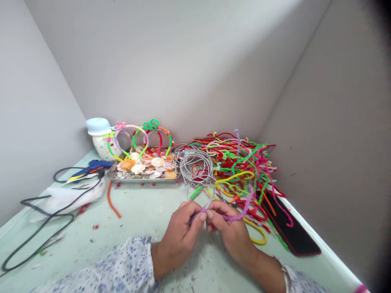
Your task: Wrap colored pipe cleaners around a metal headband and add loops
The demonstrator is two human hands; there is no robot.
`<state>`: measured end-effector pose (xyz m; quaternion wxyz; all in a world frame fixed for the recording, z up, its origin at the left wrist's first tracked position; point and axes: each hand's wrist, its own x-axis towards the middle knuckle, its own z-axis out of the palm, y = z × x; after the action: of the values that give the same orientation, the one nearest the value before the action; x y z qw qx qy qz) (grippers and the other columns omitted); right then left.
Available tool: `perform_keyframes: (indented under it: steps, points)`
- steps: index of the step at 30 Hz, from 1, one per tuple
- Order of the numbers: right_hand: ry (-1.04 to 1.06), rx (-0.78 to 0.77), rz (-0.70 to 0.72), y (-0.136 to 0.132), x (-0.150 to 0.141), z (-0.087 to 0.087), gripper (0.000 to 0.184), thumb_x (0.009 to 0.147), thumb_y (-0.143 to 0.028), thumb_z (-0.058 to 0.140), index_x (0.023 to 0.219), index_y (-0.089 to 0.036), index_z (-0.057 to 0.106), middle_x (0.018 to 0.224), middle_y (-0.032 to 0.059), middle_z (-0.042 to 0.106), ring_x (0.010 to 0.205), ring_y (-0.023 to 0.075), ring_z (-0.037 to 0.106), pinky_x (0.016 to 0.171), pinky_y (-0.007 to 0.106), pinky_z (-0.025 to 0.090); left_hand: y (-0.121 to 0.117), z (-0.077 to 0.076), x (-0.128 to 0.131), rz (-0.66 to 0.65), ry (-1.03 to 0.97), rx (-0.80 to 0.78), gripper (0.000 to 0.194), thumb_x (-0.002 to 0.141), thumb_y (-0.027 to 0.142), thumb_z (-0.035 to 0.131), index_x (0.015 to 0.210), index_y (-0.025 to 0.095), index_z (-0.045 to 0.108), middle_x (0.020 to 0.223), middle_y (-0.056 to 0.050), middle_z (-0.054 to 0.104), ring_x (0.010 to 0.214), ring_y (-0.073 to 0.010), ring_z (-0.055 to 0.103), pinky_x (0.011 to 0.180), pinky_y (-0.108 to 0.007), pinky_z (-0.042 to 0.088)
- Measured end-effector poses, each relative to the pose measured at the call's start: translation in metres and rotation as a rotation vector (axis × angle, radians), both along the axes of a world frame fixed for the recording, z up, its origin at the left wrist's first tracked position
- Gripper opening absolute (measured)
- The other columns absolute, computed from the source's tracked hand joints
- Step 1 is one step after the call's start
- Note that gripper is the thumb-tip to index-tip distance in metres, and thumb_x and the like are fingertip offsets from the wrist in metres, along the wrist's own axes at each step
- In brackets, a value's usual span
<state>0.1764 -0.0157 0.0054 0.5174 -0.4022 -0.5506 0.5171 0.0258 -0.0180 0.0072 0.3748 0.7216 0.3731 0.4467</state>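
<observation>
In front of me, my left hand (183, 228) is closed in a pinch on a thin grey wire headband hoop (211, 195). Green fuzzy wrapping (196, 192) covers one stretch of the hoop, and purple shows at the fingertips. Close against it, my right hand (229, 230) pinches a purple pipe cleaner (244, 213), whose free end curls up to the right. The fingers hide where the pipe cleaner meets the hoop. Just beyond the hands lies a bundle of bare grey wire hoops (197, 165).
A heap of coloured pipe cleaners (238, 156) lies at the back right, beside a black phone-like slab (293, 228). Finished headbands (152, 138) stand on a metal tray (143, 180) of shells. To the left are a white jar (102, 142), blue-handled pliers (94, 166), and a black cable (39, 211).
</observation>
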Motion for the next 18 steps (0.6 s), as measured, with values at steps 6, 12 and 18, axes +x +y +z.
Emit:
perform_keyframes:
  steps: [6,12,18]
  points:
    - [-0.026,0.001,-0.02,-0.0012,-0.0009,0.0017,0.012,0.08,-0.027,0.061,0.073,-0.018,0.06,0.057,-0.0037,0.054,0.054,0.0109,0.05,0.054,0.023,0.04,0.0011,0.0004,0.002,-0.02,-0.042,-0.047,0.034,0.094,0.029,0.039,0.068,0.017,0.056,0.068,0.0,0.057,0.071,-0.0146,0.048,0.08,-0.028,0.035]
    - [-0.051,0.02,-0.009,-0.0025,-0.0013,0.0055,0.015,0.08,-0.028,0.061,0.07,-0.017,0.061,0.057,-0.0027,0.055,0.054,0.0112,0.05,0.054,0.023,0.04,-0.0002,0.0004,0.0014,-0.048,-0.127,-0.126,0.034,0.094,0.033,0.039,0.067,0.017,0.054,0.068,-0.001,0.054,0.07,-0.0147,0.047,0.073,-0.027,0.035]
    - [-0.094,0.034,-0.001,-0.0054,-0.0024,0.0051,0.017,0.081,-0.03,0.061,0.069,-0.017,0.062,0.058,-0.0017,0.056,0.055,0.0121,0.051,0.055,0.024,0.041,-0.0034,0.005,0.0003,-0.052,-0.155,-0.18,0.038,0.094,0.034,0.039,0.065,0.016,0.053,0.065,0.0,0.051,0.067,-0.0136,0.046,0.067,-0.025,0.034]
